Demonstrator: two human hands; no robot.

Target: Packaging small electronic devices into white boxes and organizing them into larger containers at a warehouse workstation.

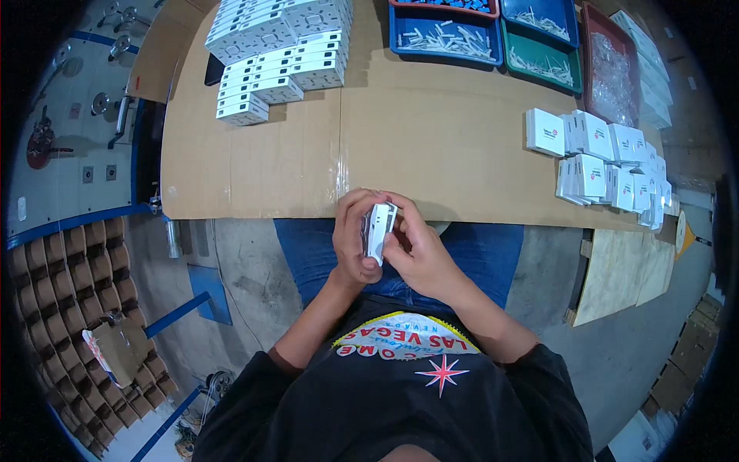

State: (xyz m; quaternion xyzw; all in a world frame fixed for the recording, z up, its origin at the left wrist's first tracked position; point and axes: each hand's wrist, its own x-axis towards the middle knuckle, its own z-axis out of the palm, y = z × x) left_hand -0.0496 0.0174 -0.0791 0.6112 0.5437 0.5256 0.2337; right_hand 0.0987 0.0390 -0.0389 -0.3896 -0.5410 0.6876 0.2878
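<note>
- A grey concrete floor (531, 262) ran under everything, and the person's legs in blue jeans (493, 254) came up to the near edge of the surface.
- The surface (431, 138), wide and covered in brown cardboard, stretched across the upper half of the view.
- To the left stood a pale panel (73, 173) with metal fittings, and below it a grid of brown cardboard cells (65, 262).
- A tall, stepped stack of white boxes (285, 65) filled the far left part of the surface.
- At the far right sat shallow trays: a dark red tray (589, 69) with clear plastic pieces, a blue tray (446, 61) and a green tray (543, 83), both with thin white pieces.
- Nearer, along the right side, small white cartons (546, 132) stood in clustered rows.
- The left hand (350, 235) was half closed, its fingers curled around the left side of a slim white box and its thumb near the lower end.
- The right hand (427, 258) was partly curled, gripping the box's right side, thumb pressed against it.
- That slim white box (378, 231), narrow side up and slightly tilted, was held between both hands near the surface's near edge.
</note>
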